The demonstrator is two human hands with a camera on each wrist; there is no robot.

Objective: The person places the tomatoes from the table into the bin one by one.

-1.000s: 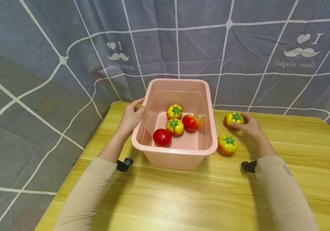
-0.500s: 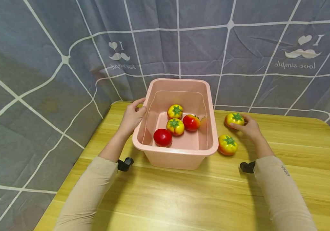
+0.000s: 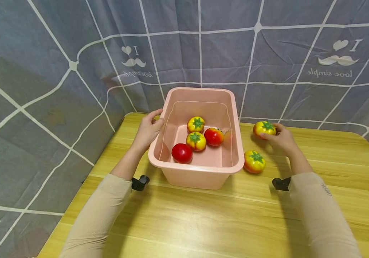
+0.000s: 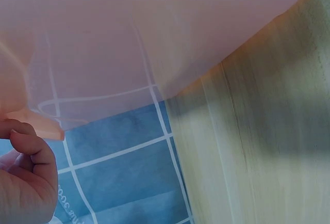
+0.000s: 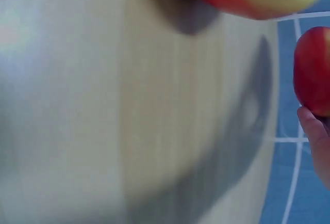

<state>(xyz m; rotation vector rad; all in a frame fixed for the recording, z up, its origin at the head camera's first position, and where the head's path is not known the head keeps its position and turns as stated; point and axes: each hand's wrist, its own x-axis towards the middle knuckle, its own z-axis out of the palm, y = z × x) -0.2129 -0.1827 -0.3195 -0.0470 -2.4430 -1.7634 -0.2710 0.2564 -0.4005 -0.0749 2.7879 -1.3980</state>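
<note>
My left hand (image 3: 147, 132) holds the left rim of a pink plastic bin (image 3: 191, 178), thumb and fingers at its edge. In the left wrist view, curled fingers of that hand (image 4: 28, 175) meet the bin's edge (image 4: 51, 131). My right hand (image 3: 282, 140) grips a yellow-and-red toy tomato (image 3: 263, 129) with a green leafy top, right of the bin. It looks slightly raised off the table. A second such tomato (image 3: 254, 162) lies nearer me, beside the bin. In the right wrist view, the gripped tomato (image 5: 313, 72) sits at the right edge, thumb below it.
Inside the bin lie several fruits: two yellow tomatoes (image 3: 196, 141), a redder one (image 3: 214, 137) and a plain red one (image 3: 182, 153). The wooden table (image 3: 197, 222) ends against a grey checked curtain (image 3: 223, 57) behind and at left.
My right hand has moved a little to the right and up with the tomato in its grip. The left hand and the bin have stayed in place.
</note>
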